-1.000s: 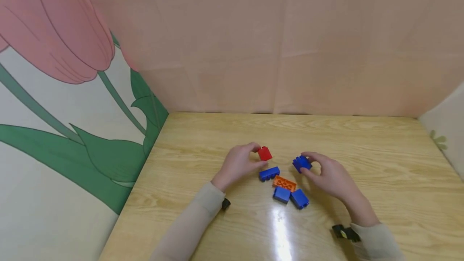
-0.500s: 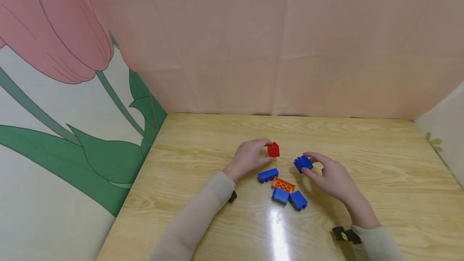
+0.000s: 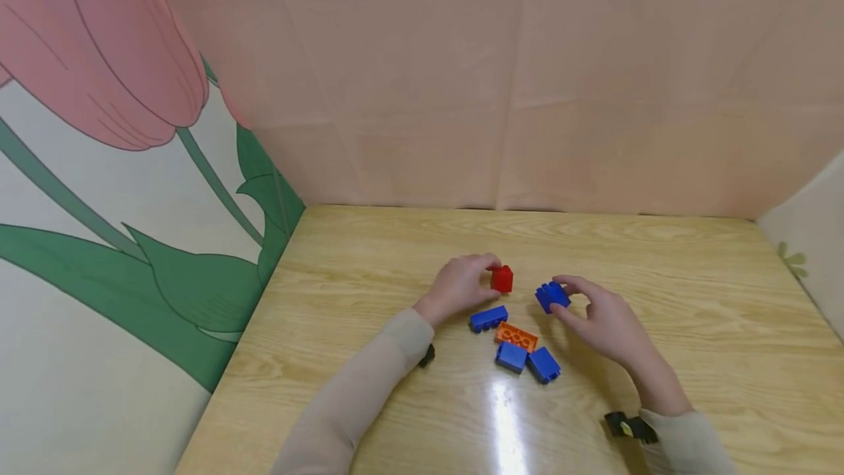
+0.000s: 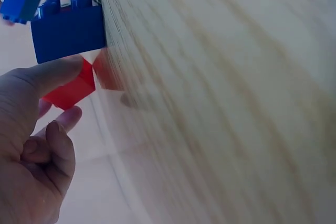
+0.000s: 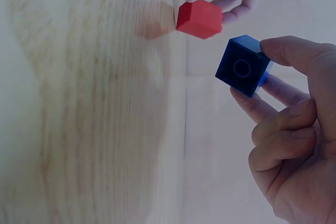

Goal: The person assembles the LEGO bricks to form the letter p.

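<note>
My left hand pinches a small red toy building brick between thumb and fingers. In the right wrist view that red brick is at or just above the tabletop; I cannot tell if it touches. To its right, my right hand holds a blue building brick by thumb and fingertips, tilted and raised off the table. Its hollow underside with a round tube faces the right wrist camera. A narrow gap separates the two held bricks. Nearer me lies a long blue brick, just below the left hand.
An orange brick lies studs down, its hollow side up, beside the long blue one. Two more blue bricks rest close in front of it. The wooden table ends at a pink cloth backdrop.
My left hand has carried the red brick to the right, closer to the blue brick, then slightly toward me. The right hand has stayed nearly still.
</note>
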`<state>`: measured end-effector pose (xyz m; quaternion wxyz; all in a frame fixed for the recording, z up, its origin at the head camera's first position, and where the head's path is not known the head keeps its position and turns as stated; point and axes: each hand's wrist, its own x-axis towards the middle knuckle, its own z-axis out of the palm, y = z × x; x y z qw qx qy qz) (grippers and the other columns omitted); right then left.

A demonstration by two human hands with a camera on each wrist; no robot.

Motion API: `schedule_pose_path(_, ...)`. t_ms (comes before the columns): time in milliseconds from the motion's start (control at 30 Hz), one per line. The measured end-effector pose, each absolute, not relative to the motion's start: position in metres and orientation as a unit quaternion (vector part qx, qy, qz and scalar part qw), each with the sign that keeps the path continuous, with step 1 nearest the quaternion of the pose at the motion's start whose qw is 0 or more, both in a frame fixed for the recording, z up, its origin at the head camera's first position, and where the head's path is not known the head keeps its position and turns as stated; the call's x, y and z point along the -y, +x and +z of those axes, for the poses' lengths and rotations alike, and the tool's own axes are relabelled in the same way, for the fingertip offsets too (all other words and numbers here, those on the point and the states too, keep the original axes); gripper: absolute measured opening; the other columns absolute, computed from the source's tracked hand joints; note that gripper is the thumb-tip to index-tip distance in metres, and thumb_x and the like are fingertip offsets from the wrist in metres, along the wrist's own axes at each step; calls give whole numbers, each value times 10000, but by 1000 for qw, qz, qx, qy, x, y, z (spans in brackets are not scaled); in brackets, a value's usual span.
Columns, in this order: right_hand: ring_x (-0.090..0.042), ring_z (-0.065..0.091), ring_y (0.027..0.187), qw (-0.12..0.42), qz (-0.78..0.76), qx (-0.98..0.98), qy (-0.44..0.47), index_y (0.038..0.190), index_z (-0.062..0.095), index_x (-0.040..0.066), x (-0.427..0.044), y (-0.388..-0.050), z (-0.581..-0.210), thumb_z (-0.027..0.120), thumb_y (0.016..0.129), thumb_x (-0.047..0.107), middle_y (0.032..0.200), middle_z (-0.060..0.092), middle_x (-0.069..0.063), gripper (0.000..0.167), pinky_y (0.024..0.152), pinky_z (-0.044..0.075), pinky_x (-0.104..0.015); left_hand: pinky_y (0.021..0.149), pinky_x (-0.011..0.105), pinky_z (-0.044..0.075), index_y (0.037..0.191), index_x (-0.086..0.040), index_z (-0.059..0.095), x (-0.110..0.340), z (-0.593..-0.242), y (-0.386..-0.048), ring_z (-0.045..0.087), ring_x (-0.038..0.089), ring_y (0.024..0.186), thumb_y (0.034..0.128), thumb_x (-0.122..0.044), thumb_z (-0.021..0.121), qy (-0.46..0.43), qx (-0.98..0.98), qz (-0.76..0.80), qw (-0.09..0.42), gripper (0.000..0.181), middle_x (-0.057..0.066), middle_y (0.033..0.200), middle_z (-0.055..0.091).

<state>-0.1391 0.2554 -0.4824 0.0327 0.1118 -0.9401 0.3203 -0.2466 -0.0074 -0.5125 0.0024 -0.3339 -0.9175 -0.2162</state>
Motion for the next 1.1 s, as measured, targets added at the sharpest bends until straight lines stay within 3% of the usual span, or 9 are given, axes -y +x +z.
schedule_pose_path(333,-136,380,489,21,316,943,105,1427,585,117,-256,-141,-484,705,1002,401,1207,682,-187,526,441,370,-282,926,286,533,1283,-226,628,3,-514,-246,646,100,1072,861,-269,884,-297,926,-232,-30,496,-81,1247,686)
schedule_pose_path(500,-162,444,554,18,312,944,102,1426,584,115,-255,-141,-483,705,1002,398,1211,683,-195,524,486,395,-294,903,292,538,1374,-208,596,2,-514,-244,657,110,1044,850,-246,891,-288,928,-236,-36,603,-51,1258,692)
schedule_pose_path(633,-141,403,506,23,313,944,103,1420,589,126,-254,-142,-483,707,1001,399,1201,689,-186,514,455,373,-285,944,314,527,1426,-205,580,5,-514,-243,655,121,1069,847,-255,892,-281,924,-253,-50,659,-51,1267,691)
schedule_pose_path(967,-101,329,430,33,324,940,105,1413,587,139,-255,-144,-485,705,999,418,1199,689,-167,513,392,338,-271,1024,368,491,1377,-198,634,14,-521,-245,634,157,1153,815,-325,921,-246,888,-372,-109,643,-32,1245,700)
schedule_pose_path(1100,-137,417,504,41,328,938,102,1389,590,135,-256,-146,-484,718,991,415,1200,693,-165,503,453,385,-289,1033,371,484,1363,-187,652,14,-522,-247,633,148,1148,812,-329,923,-244,879,-392,-119,630,-42,1221,707)
